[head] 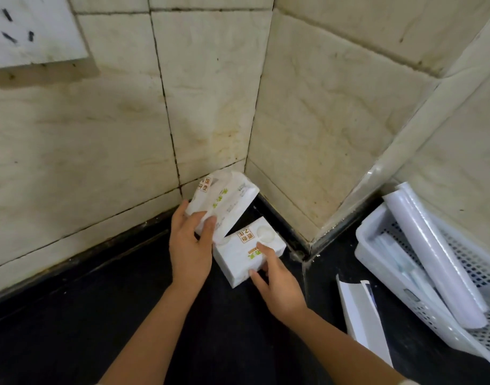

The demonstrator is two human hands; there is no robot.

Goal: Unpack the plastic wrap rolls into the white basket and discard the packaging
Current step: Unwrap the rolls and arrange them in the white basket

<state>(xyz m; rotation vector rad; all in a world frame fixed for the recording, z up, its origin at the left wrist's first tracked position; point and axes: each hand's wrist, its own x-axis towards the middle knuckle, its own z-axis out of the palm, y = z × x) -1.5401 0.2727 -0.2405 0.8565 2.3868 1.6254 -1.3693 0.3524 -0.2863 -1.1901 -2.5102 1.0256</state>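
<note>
Two white soft packs with green and orange print sit in the corner of a black counter. My left hand [189, 243] grips the tilted upper pack [227, 201], which leans against the tiled wall. My right hand [277, 284] holds the lower pack [246, 254], which lies flat on the counter. At the right stands the white basket [377, 262], perforated, with a plastic wrap roll [432, 257] lying slanted inside it and another roll partly hidden beneath. A white flat box [360, 318] lies on the counter just left of the basket.
Cream tiled walls [127, 120] meet in a corner behind the packs. A white wall socket [30, 29] is at the upper left. A tiled column edge with clear trim [377, 173] runs down to the basket. The black counter [71, 329] spreads to the left.
</note>
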